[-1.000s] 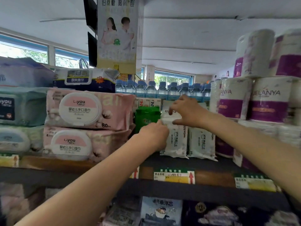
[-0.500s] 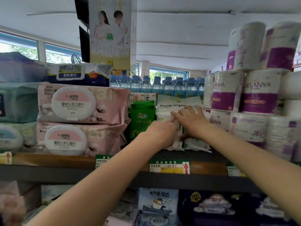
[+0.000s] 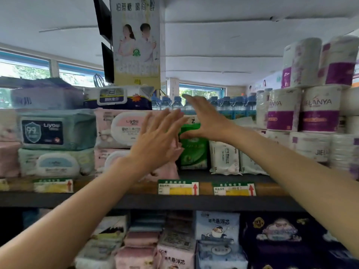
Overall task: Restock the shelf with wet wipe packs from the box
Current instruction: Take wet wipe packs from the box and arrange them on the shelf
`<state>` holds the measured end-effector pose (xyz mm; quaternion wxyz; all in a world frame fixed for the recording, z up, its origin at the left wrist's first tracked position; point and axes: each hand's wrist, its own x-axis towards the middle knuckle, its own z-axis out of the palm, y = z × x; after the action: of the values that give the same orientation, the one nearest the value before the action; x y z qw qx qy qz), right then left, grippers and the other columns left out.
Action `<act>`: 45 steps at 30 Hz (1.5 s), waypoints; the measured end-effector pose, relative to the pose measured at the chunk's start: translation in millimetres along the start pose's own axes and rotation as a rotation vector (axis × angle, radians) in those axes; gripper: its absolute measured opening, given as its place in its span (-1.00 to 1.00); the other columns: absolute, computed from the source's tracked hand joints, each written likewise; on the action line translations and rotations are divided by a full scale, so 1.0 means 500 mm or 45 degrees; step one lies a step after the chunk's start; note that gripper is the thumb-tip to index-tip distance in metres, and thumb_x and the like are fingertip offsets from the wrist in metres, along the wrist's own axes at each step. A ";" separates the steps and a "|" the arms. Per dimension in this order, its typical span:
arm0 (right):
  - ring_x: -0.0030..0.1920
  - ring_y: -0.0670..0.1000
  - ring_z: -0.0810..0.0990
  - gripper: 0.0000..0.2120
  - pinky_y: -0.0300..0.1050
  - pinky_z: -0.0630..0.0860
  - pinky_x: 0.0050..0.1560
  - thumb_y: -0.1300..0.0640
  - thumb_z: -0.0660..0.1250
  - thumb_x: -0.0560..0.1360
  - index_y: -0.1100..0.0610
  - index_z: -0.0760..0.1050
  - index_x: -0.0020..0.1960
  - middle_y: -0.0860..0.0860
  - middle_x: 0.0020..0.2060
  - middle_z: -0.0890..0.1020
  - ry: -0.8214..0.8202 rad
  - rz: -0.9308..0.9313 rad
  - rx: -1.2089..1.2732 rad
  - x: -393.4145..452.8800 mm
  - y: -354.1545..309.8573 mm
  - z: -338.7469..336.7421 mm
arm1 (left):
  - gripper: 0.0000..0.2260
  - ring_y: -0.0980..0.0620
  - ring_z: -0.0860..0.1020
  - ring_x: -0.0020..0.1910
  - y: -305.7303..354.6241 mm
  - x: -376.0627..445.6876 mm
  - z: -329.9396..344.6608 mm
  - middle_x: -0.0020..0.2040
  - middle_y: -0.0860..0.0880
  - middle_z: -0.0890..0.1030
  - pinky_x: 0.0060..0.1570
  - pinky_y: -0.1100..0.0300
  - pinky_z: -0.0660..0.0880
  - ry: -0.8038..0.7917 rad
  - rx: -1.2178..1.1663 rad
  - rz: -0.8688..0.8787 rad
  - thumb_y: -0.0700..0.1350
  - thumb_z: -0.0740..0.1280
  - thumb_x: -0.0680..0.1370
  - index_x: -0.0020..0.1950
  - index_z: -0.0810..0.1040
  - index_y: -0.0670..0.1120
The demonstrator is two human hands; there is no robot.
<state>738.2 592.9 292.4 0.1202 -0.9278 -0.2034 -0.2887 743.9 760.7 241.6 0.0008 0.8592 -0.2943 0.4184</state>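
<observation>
Two small white wet wipe packs [image 3: 224, 158] stand upright side by side on the dark shelf [image 3: 155, 201], close behind its front edge and right of its middle, faces turned outward so a shopper can read them. A glossy green soft pack [image 3: 194, 150] stands just beside them on the left, upright as well, and it closes the gap toward the pink lidded wipe packs [image 3: 120, 129], which lie stacked flat, one on the other, because they are too bulky to stand.

Both hands are up in front of that row and hold nothing! The left hand [image 3: 155, 140] has its fingers straight and spread, palm toward the pink stack, covering its right end; whether it touches the wrapping I cannot tell. The right hand [image 3: 206, 117] is flat with fingers extended, and its thumb reaches down to the top of the green pack, seemingly steadying it so the row stays straight. It looks like a tidying touch after a placement, not a grasp.

Red-arrowed price tags [image 3: 178, 188] sit on the front edge directly below the upright packs, which explains why each kind keeps its own slot. Purple-and-white paper rolls [image 3: 303, 111] pile high at the shelf's right end, hemming the white packs in. The box is out of view, so the next pack would call for a reach away from here.
</observation>
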 end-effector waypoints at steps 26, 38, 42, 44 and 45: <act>0.39 0.18 0.22 0.00 0.13 0.28 0.41 -0.02 0.54 0.25 0.02 0.03 0.51 0.05 0.41 0.17 -0.027 0.294 -0.265 0.053 -0.203 0.092 | -0.08 -0.12 0.16 0.41 -0.311 -0.073 -0.080 0.36 -0.10 0.20 0.46 -0.12 -0.17 -0.214 0.266 -0.147 0.26 0.42 0.30 0.47 0.01 -0.03; 0.44 0.30 0.10 -0.03 0.27 0.13 0.43 -0.20 0.44 0.31 0.01 -0.04 0.51 0.09 0.48 0.03 -0.207 0.448 -0.422 0.060 -0.241 0.074 | -0.05 -0.13 0.03 0.49 -0.335 -0.070 -0.077 0.47 -0.09 0.08 0.45 -0.17 -0.21 -0.247 0.084 -0.143 0.28 0.40 0.34 0.52 -0.07 0.01; 0.42 0.42 0.08 -0.08 0.42 0.05 0.36 -0.27 0.34 0.38 0.05 -0.05 0.52 0.19 0.50 0.00 -0.296 0.653 -0.677 0.099 -0.315 0.087 | -0.16 -0.09 0.02 0.51 -0.398 -0.112 -0.086 0.50 -0.05 0.10 0.47 -0.13 -0.16 -0.024 -0.093 -0.061 0.14 0.40 0.40 0.53 0.02 0.00; 0.43 0.45 0.01 -0.22 0.47 0.00 0.36 -0.14 0.33 0.45 0.08 0.03 0.52 0.20 0.50 0.02 -0.231 0.691 -0.813 0.113 -0.357 0.089 | -0.22 -0.10 0.06 0.50 -0.457 -0.135 -0.099 0.49 -0.07 0.15 0.48 -0.13 -0.09 0.017 -0.054 -0.078 0.07 0.40 0.42 0.52 0.07 -0.03; 0.44 0.45 -0.05 -0.31 0.48 -0.05 0.36 -0.05 0.29 0.50 0.09 0.06 0.51 0.18 0.50 0.00 -0.162 0.632 -0.829 0.119 -0.376 0.088 | -0.22 -0.09 0.07 0.50 -0.486 -0.144 -0.105 0.50 -0.06 0.15 0.48 -0.13 -0.08 -0.018 -0.036 -0.108 0.07 0.39 0.42 0.52 0.06 -0.03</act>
<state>720.3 793.5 311.8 -0.1265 -0.9542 0.1215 -0.2424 795.0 1011.1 283.6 0.0287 0.8737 -0.2637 0.4078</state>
